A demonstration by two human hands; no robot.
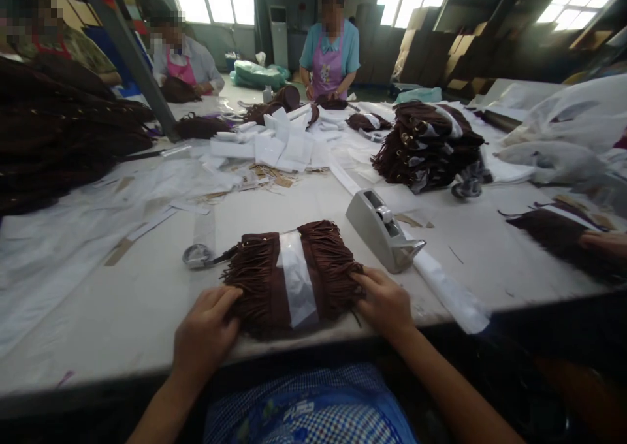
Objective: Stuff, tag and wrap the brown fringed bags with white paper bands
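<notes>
A dark brown fringed bag lies flat at the table's near edge, with a white wrapping band around its middle. My left hand grips the fringe at the bag's left side, fingers bent, thumb partly hidden. On the opposite side, my right hand pinches the fringe between thumb and fingers. A strap runs out from the bag's upper left to a plastic-wrapped buckle on the tabletop. Just beyond my right hand stands a grey tape dispenser.
Stacked brown fringed bags stand at the back right, and a large dark pile at the left. White paper pieces and clear plastic sheets cover much of the table. Another person's hand is at right; co-workers are across the table.
</notes>
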